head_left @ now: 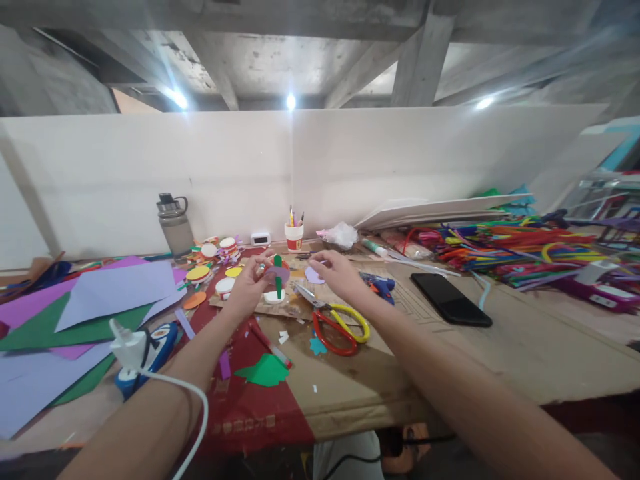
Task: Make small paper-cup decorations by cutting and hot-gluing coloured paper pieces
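Note:
My left hand (250,283) pinches a round purple piece (271,275) with an upright green strip (278,283) across its front. To its right, my right hand (340,272) has its fingertips closed at the edge of a light purple disc (314,275). Below the hands lie scissors (335,327) with one red and one yellow handle, blades pointing up and left. A white round piece (275,297) sits just under the left hand's piece. Left of that hand are a white round box (225,287) and a yellow disc (233,272).
Purple and green sheets (115,293) and a blue power strip (150,357) with a plugged-in cable cover the left. A bottle (175,227) and a pen cup (294,237) stand behind. Rightward lie a blue glue gun (379,287), a black phone (450,300) and colourful pipe cleaners (505,247).

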### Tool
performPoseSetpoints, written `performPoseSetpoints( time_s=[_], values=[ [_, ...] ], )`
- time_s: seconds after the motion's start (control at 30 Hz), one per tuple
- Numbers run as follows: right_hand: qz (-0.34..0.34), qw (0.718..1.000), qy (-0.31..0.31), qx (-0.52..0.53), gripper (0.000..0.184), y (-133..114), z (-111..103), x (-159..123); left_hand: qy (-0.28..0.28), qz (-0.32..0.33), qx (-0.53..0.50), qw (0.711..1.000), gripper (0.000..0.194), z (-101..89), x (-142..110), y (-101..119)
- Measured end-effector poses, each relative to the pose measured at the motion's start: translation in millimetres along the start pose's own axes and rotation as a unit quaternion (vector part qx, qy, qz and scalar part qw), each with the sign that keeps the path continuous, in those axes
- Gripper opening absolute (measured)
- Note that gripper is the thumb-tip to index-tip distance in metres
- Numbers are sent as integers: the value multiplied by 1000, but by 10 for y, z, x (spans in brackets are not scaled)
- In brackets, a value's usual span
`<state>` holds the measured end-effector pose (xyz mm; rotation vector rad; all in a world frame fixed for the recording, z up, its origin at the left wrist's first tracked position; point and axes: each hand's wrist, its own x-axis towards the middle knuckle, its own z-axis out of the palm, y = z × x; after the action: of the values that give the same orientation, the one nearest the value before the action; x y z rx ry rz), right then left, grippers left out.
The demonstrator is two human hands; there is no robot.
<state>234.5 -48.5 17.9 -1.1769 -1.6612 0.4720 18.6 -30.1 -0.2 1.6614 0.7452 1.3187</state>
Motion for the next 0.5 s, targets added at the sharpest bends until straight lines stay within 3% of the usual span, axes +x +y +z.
performPoseSetpoints(
  time_s=[0.13,0.23,0.33,0.4,0.5],
  values=[
    [22,981,32,-190,23,194,-567,-271,10,11,4,1000,25,10,-9,61],
    [79,928,64,-359,30,413,-865,-546,19,22,5,1000,25,11,-5,71],
    [165,887,31,-430,41,630,-944,-715,29,27,8,999,24,3,2,63],
    [188,891,-13,-412,42,737,-927,-719,30,27,8,999,23,-6,4,58],
    [207,906,-39,-367,28,851,-920,-600,24,25,7,999,24,-23,4,59]
  ],
)
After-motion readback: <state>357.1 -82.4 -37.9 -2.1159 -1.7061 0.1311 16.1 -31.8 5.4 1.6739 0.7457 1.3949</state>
